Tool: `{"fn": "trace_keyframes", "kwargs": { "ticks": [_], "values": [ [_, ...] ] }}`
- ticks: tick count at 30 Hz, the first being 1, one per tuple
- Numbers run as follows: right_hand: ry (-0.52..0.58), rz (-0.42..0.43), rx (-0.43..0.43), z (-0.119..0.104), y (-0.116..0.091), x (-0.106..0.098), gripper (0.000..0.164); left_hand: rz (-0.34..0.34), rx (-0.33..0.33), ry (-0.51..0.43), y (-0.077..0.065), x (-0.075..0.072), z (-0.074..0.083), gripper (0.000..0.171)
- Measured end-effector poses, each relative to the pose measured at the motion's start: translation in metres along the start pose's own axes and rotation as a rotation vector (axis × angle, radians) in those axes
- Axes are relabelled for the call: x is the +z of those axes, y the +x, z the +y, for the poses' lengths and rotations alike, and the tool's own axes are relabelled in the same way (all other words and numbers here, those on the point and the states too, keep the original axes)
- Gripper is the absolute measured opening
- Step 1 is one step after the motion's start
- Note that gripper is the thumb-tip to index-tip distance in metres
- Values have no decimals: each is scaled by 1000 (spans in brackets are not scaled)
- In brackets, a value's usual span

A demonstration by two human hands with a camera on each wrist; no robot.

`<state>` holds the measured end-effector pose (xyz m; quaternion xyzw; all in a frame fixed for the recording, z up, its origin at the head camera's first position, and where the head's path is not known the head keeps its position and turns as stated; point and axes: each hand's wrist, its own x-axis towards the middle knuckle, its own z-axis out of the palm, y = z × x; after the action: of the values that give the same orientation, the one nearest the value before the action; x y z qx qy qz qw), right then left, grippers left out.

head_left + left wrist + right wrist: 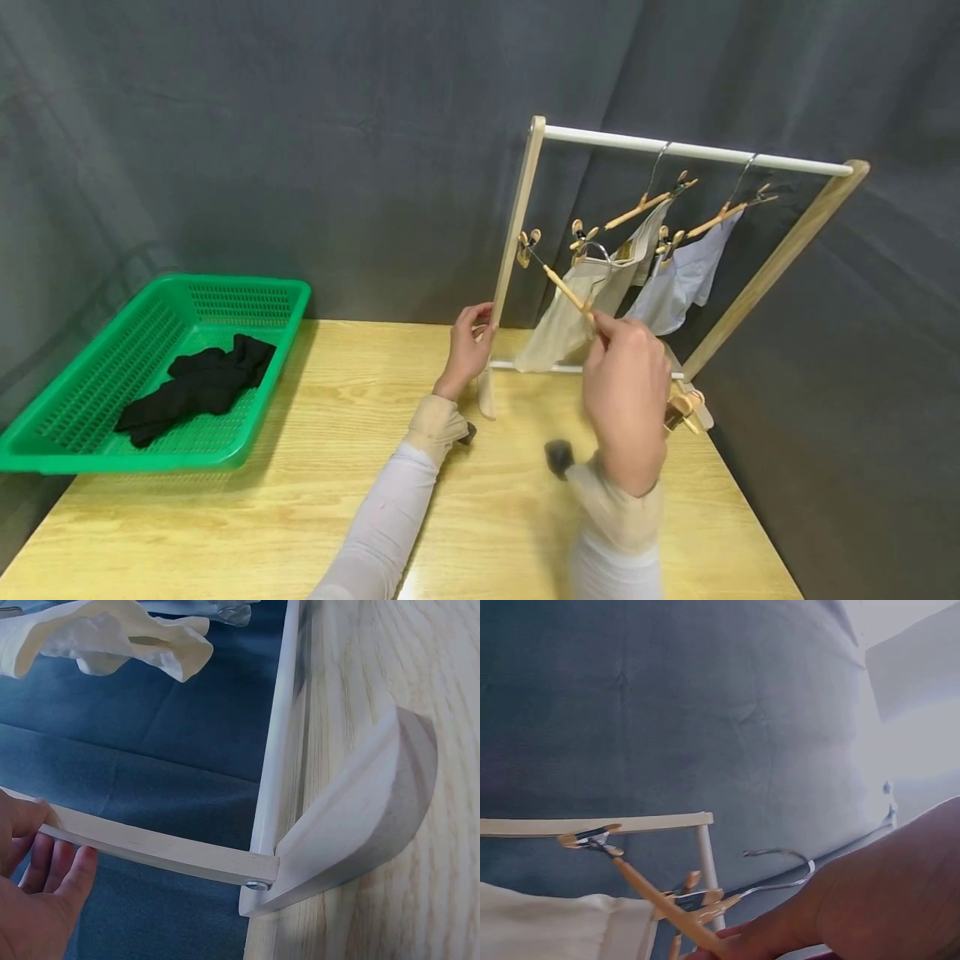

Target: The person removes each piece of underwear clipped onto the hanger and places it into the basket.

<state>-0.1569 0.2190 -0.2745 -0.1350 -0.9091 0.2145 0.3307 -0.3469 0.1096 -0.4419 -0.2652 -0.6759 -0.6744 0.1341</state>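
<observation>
Clip hanger [564,287] in light wood is gripped at its middle by the right hand [628,387], on the near side of the drying rack [516,221]. One clip end points far left beside the rack's left post, the other shows just right of the hand, and the metal hook rises past the fingers. To the left, the left hand [469,346] pinches the lower part of that post between thumb and fingers, well below the hanger's left clip.

The right arm reaches up from the near side, its hand raised above the tabletop and slightly blurred, fingers curled round the wood. The left forearm slants from the near edge toward the far right. Both arms wear pale sleeves and beige wristbands.

From the rack's top rail hang a beige garment [562,325] and, right of it, a pale garment [678,279], each on a hanger. The rack stands at the far right of a wood-grained table [225,533]. On the left sits a green basket [120,463] holding black cloth [202,383]. Dark grey curtains [337,150] close off the far side.
</observation>
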Motion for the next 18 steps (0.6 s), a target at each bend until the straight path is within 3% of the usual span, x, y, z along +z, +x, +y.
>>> {"fn": "trace_keyframes", "kwargs": {
  "ticks": [6, 14, 18],
  "values": [
    [0, 18, 14, -9, 4, -10, 29, 1, -8, 0, 1, -4, 1, 32],
    [-20, -21, 14, -22, 29, -3, 30, -25, -31, -14, 1, -2, 0, 34],
    [-61, -29, 19, -34, 40, -1, 32, -22, -28, -26, 2, 1, -10, 34]
  ]
}}
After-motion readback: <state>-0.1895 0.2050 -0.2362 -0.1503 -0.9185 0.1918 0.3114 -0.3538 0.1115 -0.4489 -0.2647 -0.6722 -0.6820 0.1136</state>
